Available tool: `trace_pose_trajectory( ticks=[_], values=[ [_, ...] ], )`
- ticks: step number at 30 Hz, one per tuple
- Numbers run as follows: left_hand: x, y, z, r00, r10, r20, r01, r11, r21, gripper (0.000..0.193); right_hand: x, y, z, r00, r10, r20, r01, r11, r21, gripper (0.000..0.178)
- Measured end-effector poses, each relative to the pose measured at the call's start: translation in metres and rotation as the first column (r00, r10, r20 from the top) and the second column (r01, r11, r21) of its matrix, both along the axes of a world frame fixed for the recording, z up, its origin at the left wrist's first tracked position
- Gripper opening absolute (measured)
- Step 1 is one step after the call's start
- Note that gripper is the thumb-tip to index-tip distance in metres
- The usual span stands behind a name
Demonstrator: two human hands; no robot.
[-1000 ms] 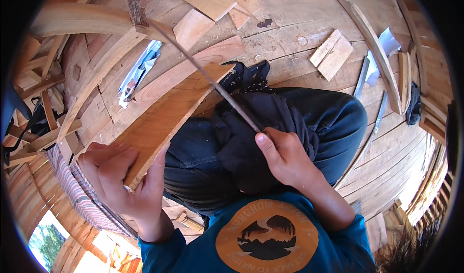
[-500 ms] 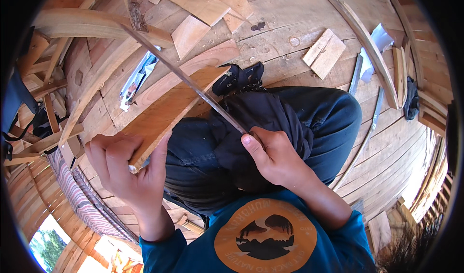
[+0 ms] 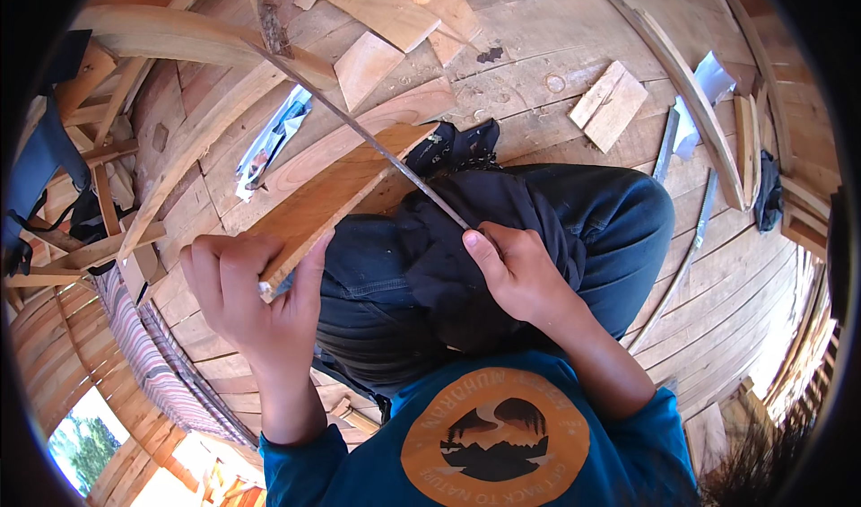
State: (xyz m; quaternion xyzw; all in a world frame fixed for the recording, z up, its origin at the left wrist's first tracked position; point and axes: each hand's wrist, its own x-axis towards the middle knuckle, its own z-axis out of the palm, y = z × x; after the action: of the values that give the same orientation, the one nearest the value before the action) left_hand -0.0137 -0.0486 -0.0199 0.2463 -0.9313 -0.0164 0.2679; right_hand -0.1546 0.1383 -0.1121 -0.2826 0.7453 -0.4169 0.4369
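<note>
My left hand (image 3: 247, 296) grips the near end of a wooden board (image 3: 336, 188), thumb on one side and fingers on the other. The board slants away from me, tilted on its edge, and its far end is by my dark shoe (image 3: 466, 144). In my closed right hand (image 3: 516, 274) is a long narrow metal blade (image 3: 363, 133), seen nearly edge-on; its handle is hidden in the fist. The blade runs up and left, crossing the board near its far half. Whether it touches the wood I cannot tell. Dark cloth (image 3: 484, 229) lies across my lap.
Several wood offcuts (image 3: 381, 9) lie ahead on the plank floor (image 3: 538, 22). Curved wooden beams (image 3: 193, 135) stand at the left. A blue-and-white wrapper (image 3: 272, 139) sits beyond the board. A split piece (image 3: 610, 105), a long beam (image 3: 691, 85) and a thin strip (image 3: 686, 256) are at the right.
The whole view has shifted slightly, with the floor and the pieces on it appearing a little farther right. Both hands keep their grips, and the blade still crosses the board.
</note>
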Motion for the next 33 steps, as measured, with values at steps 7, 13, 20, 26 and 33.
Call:
trace_pose_trajectory(
  ticks=[7, 13, 20, 26, 33],
  values=[
    [0.003, -0.001, 0.000, 1.000, 0.021, -0.007, -0.021, 1.000, 0.007, 0.040, 0.002, -0.006, 0.008, 0.996, 0.024, -0.083, -0.022, 1.000, 0.020, 0.054],
    [0.003, 0.004, -0.001, 1.000, 0.018, -0.009, -0.018, 1.000, 0.018, 0.040, -0.003, 0.002, -0.015, 0.999, -0.051, -0.008, 0.052, 0.994, 0.094, 0.057],
    [0.005, -0.008, 0.000, 1.000, 0.012, -0.020, -0.012, 0.999, 0.030, 0.040, -0.005, -0.002, -0.006, 1.000, -0.007, -0.015, 0.007, 0.999, 0.033, 0.054],
    [0.006, -0.005, -0.002, 0.996, 0.078, -0.051, -0.073, 0.994, 0.077, 0.040, 0.002, -0.007, 0.008, 1.000, 0.009, -0.015, -0.010, 1.000, -0.026, 0.057],
    [0.003, -0.007, -0.001, 0.998, 0.047, -0.051, -0.046, 0.999, 0.025, 0.036, -0.002, -0.007, 0.002, 0.997, 0.021, -0.079, -0.022, 1.000, -0.011, 0.056]
  ],
)
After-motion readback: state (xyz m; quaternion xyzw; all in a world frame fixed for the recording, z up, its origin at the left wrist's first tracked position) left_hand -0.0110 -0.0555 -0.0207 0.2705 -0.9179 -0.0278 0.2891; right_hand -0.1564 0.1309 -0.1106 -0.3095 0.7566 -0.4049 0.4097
